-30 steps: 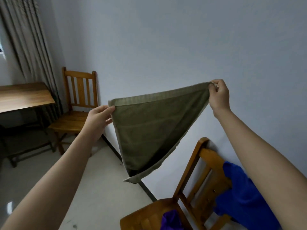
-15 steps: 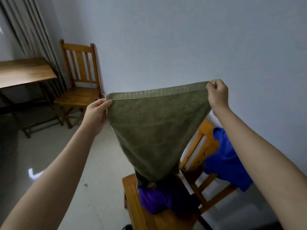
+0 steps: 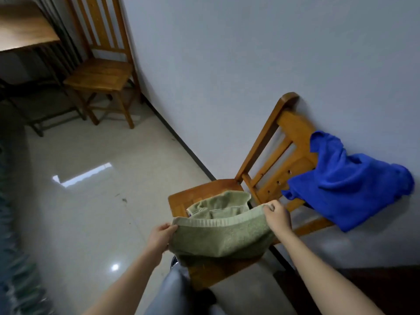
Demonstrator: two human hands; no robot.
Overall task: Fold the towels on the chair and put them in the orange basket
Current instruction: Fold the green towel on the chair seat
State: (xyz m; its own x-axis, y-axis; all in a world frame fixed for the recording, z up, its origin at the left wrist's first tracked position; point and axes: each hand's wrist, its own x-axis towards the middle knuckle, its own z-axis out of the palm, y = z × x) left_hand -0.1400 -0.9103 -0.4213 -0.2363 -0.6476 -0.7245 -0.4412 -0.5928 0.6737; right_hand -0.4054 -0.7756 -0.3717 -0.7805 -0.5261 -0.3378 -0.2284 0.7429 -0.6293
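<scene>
Jeans on the person's leg (image 3: 177,289) show nearest, just below the front edge of the near chair (image 3: 266,142) — a wooden one set with its back to the wall (image 3: 227,53). Over its seat lies the green towel (image 3: 218,237). Its near hem is held up between both hands, the cloth below sags over the seat's front edge, and the far part sits bunched on the seat toward the backrest.

The left hand (image 3: 160,235) takes the hem's left corner, its fingers (image 3: 169,227) curled and pinching the cloth. The right hand (image 3: 277,215) takes the right corner, its fingers (image 3: 269,206) pinched on the ribbed band. A small pale patch shows at the bunched part's left corner — too small to tell if it is a label, and no writing can be read.

A blue towel (image 3: 347,185) hangs crumpled over the right side of the chair's backrest, against the wall. Left of the chair spreads glossy pale floor (image 3: 91,201). Well beyond the chair, along the same wall, a second wooden chair (image 3: 97,73) stands beside a wooden tabletop (image 3: 25,30).
</scene>
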